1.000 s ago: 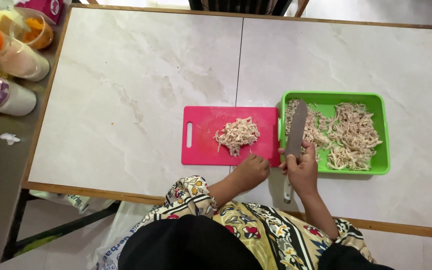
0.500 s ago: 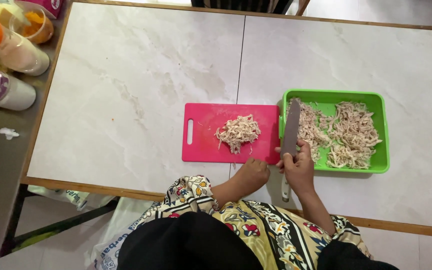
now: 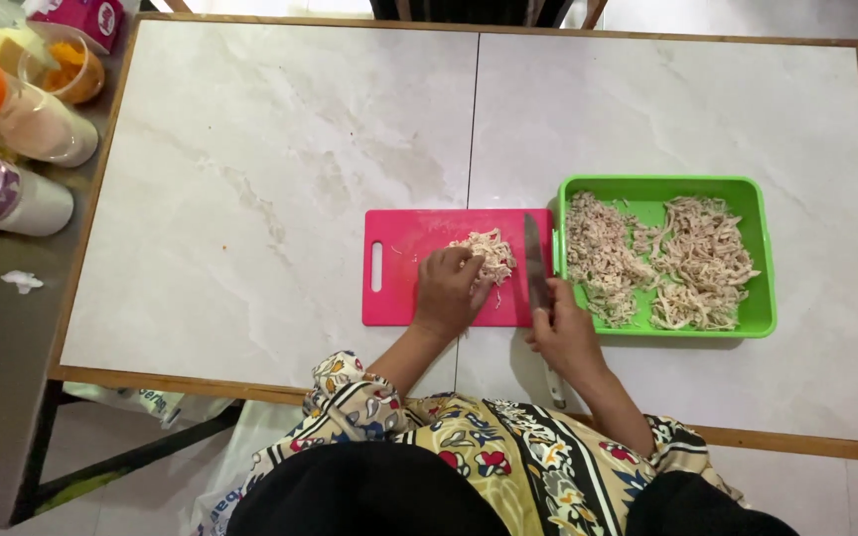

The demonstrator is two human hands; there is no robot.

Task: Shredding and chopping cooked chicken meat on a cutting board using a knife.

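My cutting board (image 3: pixel 419 268) was bright pink, the tray (image 3: pixel 762 258) vivid green, the shredded meat (image 3: pixel 489 253) pale beige. The table (image 3: pixel 250 179) was cream marble with a brown wooden edge. My sleeve (image 3: pixel 350 397) carried yellow, red and black flowers.

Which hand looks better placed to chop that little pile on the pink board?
Right, probably. The right hand holds the knife, its blade beside the shredded pile on the pink board. The left hand rests on the pile, steadying it.
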